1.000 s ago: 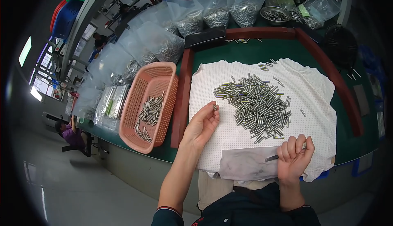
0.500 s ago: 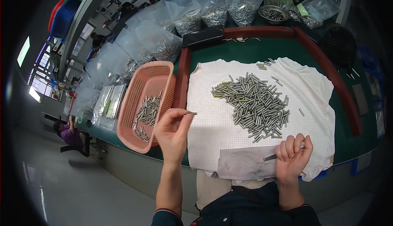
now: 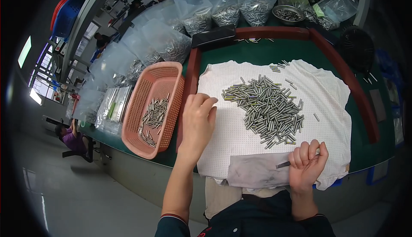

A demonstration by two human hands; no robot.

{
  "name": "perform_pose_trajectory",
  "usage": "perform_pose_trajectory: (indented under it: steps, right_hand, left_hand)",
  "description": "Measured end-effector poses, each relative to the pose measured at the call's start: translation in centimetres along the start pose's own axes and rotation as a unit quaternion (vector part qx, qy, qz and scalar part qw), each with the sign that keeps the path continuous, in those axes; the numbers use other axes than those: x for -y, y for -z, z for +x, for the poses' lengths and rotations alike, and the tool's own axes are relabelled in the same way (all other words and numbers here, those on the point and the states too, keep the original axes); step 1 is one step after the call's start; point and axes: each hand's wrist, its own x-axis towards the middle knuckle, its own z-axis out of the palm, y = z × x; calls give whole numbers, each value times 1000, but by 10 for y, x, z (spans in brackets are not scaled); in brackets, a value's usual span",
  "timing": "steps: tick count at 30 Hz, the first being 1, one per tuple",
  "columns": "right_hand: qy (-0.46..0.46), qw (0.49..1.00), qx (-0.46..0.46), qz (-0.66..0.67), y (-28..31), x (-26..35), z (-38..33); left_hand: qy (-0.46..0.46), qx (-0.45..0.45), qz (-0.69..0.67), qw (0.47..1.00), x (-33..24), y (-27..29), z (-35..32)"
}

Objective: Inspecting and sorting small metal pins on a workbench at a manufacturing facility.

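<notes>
My left hand (image 3: 198, 119) is over the left part of the white dotted cloth (image 3: 219, 138), back upward. Its fingers are bent together; whatever they may hold is hidden. To its right lies a heap of short metal pins (image 3: 272, 110), several with yellowish or bluish glints. Close on its left stands a pink perforated plastic basket (image 3: 128, 132) with more loose pins (image 3: 155, 114) inside. My right hand (image 3: 307, 164) rests palm up at the cloth's near edge, fingers curled round a narrow dark flat strip (image 3: 283, 165). Beneath that strip is a stained grey cloth (image 3: 255, 172).
A dark red raised border (image 3: 274, 33) frames the green table top (image 3: 223, 57). Clear bags of pins (image 3: 171, 50) line the back and left. A metal bowl (image 3: 288, 15) stands at the back right. A person in purple (image 3: 74, 139) sits far left.
My left hand has turned from palm up to back up and moved up and right toward the heap. The pin it pinched is out of sight. My right hand stays put.
</notes>
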Motion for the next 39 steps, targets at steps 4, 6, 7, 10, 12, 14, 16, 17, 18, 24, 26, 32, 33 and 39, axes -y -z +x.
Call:
perform_pose_trajectory:
  steps: [4,6,7,10,12,14,16,17,18,24,26,32,33,39]
  right_hand:
    - [-5,1000,5,4,-3,-1,-1]
    - [-3,1000,11,4,-3,-1,-2]
    - [-1,1000,15,2,-2,-1,-1]
    - [4,1000,11,0,-2,-1,0]
    - [5,1000,7,-2,-2,-1,0]
    - [5,1000,5,-4,-2,0,0]
    - [5,1000,12,-6,-2,0,0]
    - [4,1000,11,-5,-2,0,0]
    - [4,1000,11,-6,-3,-1,1]
    - [6,1000,16,-5,-2,1,0]
    - [5,1000,17,-4,0,0,0]
    - [-2,1000,11,-1,-1,0,-1]
    - [-1,1000,11,1,-1,0,-1]
    - [0,1000,9,2,-1,0,-1]
  left_hand:
    - [-50,24,17,998,16,-43,13]
    - [-42,63,-3,997,21,-51,16]
    - [-43,64,-5,997,20,-52,16]
    - [-34,82,-22,996,16,-48,12]
    - [-48,84,-52,994,13,-44,6]
    - [-49,93,-55,993,9,-41,-2]
    - [-51,102,-58,992,7,-37,-8]
    - [-44,106,-59,992,6,-34,-10]
    - [-36,110,-60,991,5,-33,-12]
    - [-96,98,-23,990,2,-34,-7]
    - [-102,105,-9,989,3,-34,-6]
    - [-126,124,31,984,5,-39,-3]
    - [-130,126,38,983,5,-40,-3]
    - [-86,102,3,991,-3,-37,-1]
